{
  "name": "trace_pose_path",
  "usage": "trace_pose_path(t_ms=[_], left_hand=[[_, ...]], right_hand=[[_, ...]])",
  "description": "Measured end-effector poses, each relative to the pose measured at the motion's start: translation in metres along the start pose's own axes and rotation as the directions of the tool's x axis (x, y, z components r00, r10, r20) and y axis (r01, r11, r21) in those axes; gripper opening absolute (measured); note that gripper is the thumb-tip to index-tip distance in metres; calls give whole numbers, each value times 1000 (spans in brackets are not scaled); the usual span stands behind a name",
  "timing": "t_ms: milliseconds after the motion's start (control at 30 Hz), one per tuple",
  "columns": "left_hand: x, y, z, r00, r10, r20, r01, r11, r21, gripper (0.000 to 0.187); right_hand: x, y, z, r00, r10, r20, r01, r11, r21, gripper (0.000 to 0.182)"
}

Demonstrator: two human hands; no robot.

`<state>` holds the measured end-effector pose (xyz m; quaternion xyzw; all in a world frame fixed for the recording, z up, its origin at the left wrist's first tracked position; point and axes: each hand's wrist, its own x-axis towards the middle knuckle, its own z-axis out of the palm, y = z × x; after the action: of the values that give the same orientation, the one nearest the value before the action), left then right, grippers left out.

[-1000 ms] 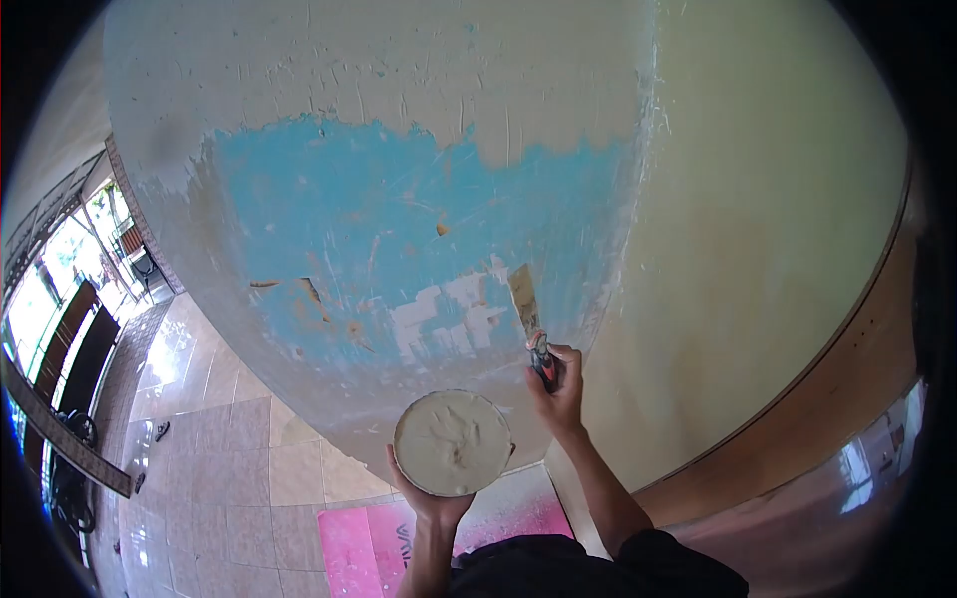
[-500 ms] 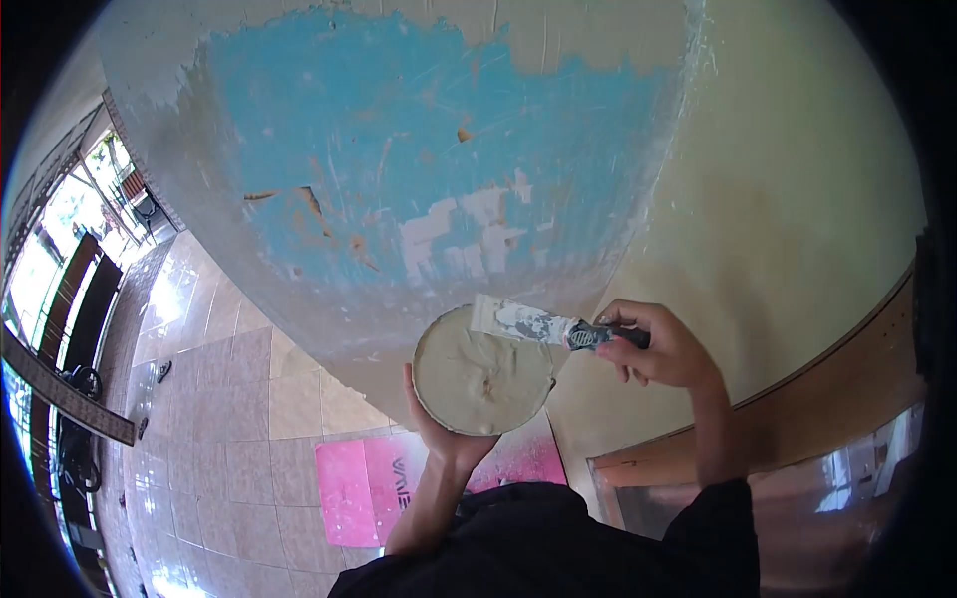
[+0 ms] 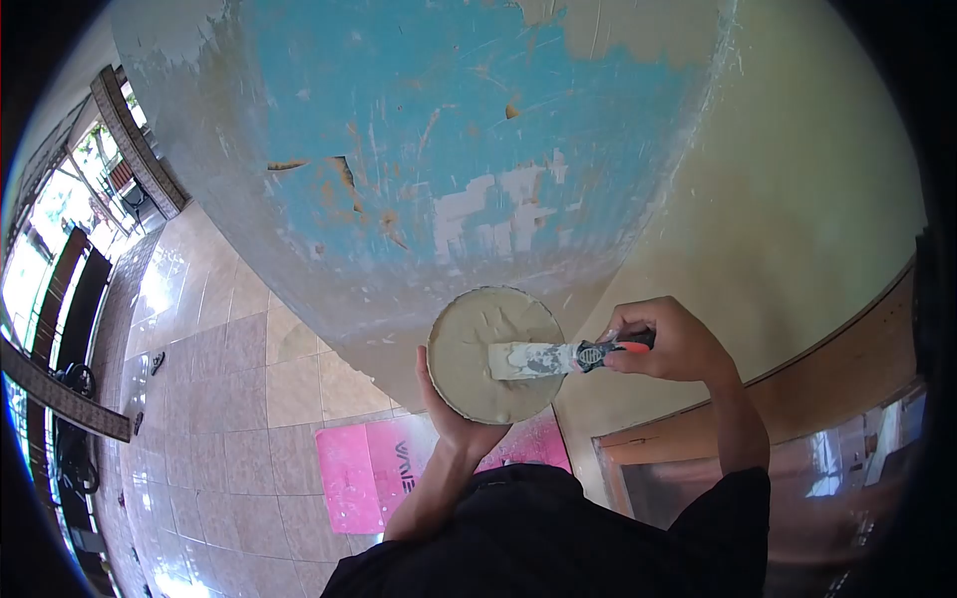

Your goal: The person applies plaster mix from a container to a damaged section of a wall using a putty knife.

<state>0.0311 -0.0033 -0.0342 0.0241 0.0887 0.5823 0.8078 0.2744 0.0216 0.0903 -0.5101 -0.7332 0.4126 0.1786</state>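
My left hand supports a round tub of putty from below and from its left side, with the fingers around the rim. The putty is greyish-beige with a ridged surface. In my right hand is a putty knife with a dark and orange handle, gripped between thumb and fingers. Its putty-smeared blade lies flat against the putty near the middle of the tub. Ahead stands a wall with a blue painted patch, showing scratches, chipped spots and white filler.
A pink board or mat lies on the tiled floor below. To the right are a plain yellowish wall and a brown wooden piece. A dark bench stands at the far left by a bright opening.
The putty knife has moved from the tub's upper rim down into the middle of the putty, its blade now more level. The view has shifted slightly, and the tub sits a little higher and further right.
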Motion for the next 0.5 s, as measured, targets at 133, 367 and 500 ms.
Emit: trace_pose_path(t_ms=[133, 367, 500], left_hand=[[2, 2, -2, 999, -18, 31, 17, 1000, 11, 80], [1, 4, -1, 999, -30, 29, 30, 1000, 4, 80], [3, 4, -7, 999, -43, 31, 43, 999, 15, 80]], right_hand=[[8, 4, 13, 998, -67, 17, 66, 996, 58, 22], [13, 21, 16, 984, 96, 153, -134, 955, 265, 16], [11, 26, 18, 975, 112, 191, -171, 929, 328, 15]])
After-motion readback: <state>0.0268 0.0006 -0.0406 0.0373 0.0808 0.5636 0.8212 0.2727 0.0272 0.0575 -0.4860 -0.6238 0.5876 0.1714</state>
